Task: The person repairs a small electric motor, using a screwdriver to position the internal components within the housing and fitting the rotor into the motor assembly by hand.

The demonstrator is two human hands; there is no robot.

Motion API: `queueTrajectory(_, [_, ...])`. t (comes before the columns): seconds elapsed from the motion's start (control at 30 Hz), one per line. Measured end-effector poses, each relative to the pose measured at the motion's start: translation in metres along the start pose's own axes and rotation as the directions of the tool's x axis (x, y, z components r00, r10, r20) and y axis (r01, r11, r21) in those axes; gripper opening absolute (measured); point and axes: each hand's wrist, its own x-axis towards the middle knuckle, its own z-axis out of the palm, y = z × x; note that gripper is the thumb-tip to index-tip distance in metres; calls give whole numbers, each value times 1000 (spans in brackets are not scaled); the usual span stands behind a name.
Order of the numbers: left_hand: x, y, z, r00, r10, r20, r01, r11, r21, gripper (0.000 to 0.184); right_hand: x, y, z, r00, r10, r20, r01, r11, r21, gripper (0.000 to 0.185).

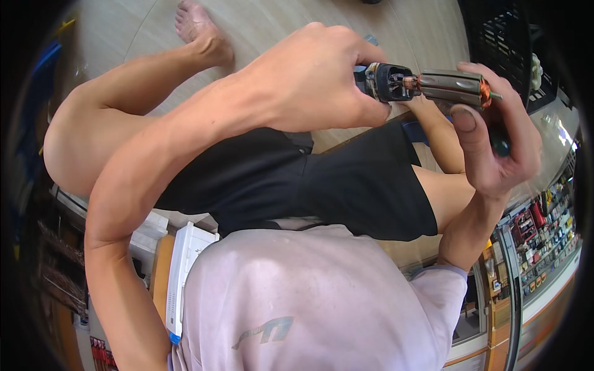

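My left hand [322,77] is closed around a black motor housing [393,82] with an open end and metal parts inside. In my right hand [504,136] is a motor armature [451,88], with a grey ribbed core, copper windings and a thin shaft poking out at its right end. The armature's copper-coloured left end is at the mouth of the housing; how far in it sits I cannot tell. My right fingers curl behind the armature, and the thumb is bent below it. A dark green rounded object [500,142] shows in my right palm, mostly hidden.
My bare legs and black shorts [297,179] are below my hands, over a pale tiled floor [278,21]. A black crate [495,31] stands at upper right. Glass-fronted shelves of small goods [541,241] are at right. A white plastic item [192,247] lies beside my left side.
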Motion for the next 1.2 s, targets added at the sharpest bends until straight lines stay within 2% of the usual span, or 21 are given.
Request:
queueTrajectory(0.1, [-1, 4, -2, 1000, -10, 3, 10, 1000, 4, 32, -1, 7, 7, 999, -1, -48, 4, 998, 57, 32])
queueTrajectory(0.2, [-1, 4, -3, 1000, -12, -11, 12, 1000, 2, 31, 3, 0, 14, 998, 50, -48, -47, 997, 61, 28])
queueTrajectory(0.43, [-1, -2, -1, 1000, 21, -18, -21, 999, -38, 29, 6, 0, 18, 999, 39, -35, -39, 999, 18, 25])
queueTrajectory(0.5, [-1, -3, -2, 1000, 29, -4, -29, 998, -47, 27, 4, -2, 18, 990, 124, -71, -117, 989, 88, 24])
queueTrajectory(0.6, [-1, -3, -2, 1000, 15, 24, -13, 997, -73, 25, -4, 9, 26, 898, 334, -287, -285, 938, 199, 23])
queueTrajectory(0.63, [-1, -3, -2, 1000, 14, 27, -11, 996, -90, 24, -3, 1, 12, 852, 506, -134, -450, 839, 306, 29])
queueTrajectory(0.7, [-1, -2, -2, 999, -6, 40, 10, 994, -113, 22, -1, 8, 7, 837, 529, -142, -408, 775, 482, 37])
queueTrajectory(0.73, [-1, -1, -3, 998, -24, 51, 30, 992, -120, 21, 0, 8, 6, 795, 594, -125, -419, 686, 595, 44])
queueTrajectory(0.83, [0, -8, 2, 999, -16, 44, 25, 974, -224, 23, 8, 5, 11, 749, 628, -209, -321, 621, 715, 50])
queueTrajectory(0.87, [1, -12, 4, 999, -3, 35, 12, 963, -271, 25, 9, 4, 12, 749, 625, -218, -314, 626, 714, 57])
queueTrajectory(0.97, [-1, -11, 3, 995, -44, 92, 73, 936, -343, 23, 4, 15, 1, 865, 492, -94, -258, 598, 759, 58])
queueTrajectory(1.07, [-1, -13, 2, 994, -39, 98, 73, 926, -370, 22, 5, 6, -5, 908, 412, 79, -266, 421, 867, 58])
queueTrajectory(1.2, [0, -13, 1, 988, -48, 145, 110, 881, -460, 19, 4, 7, -2, 920, 389, 53, -231, 426, 875, 57])
